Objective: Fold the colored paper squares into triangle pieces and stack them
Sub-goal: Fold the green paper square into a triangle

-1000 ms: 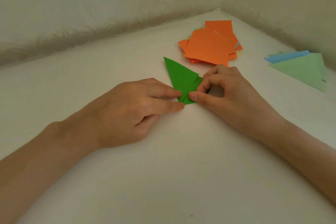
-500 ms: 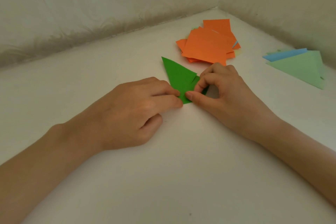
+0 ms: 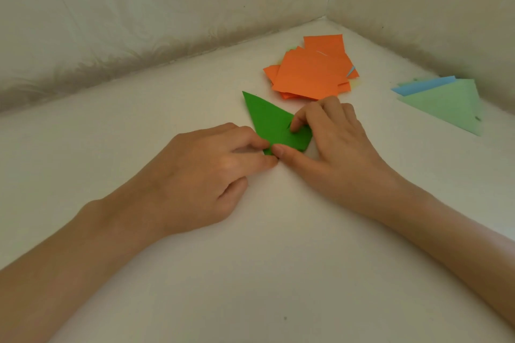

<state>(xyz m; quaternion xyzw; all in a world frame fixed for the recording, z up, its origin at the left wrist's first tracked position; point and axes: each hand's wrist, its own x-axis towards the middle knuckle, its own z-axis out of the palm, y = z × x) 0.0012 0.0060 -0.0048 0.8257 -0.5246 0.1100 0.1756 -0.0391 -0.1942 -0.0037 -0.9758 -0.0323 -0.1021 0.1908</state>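
Green paper (image 3: 269, 120) pinched by left hand (image 3: 200, 175), right hand (image 3: 340, 145), orange squares (image 3: 309, 75) behind

Your left hand (image 3: 206, 175) and right hand (image 3: 340, 147) meet on the folded paper (image 3: 270, 122); squares (image 3: 312, 75) lie behind it, triangles (image 3: 446, 103) further right.
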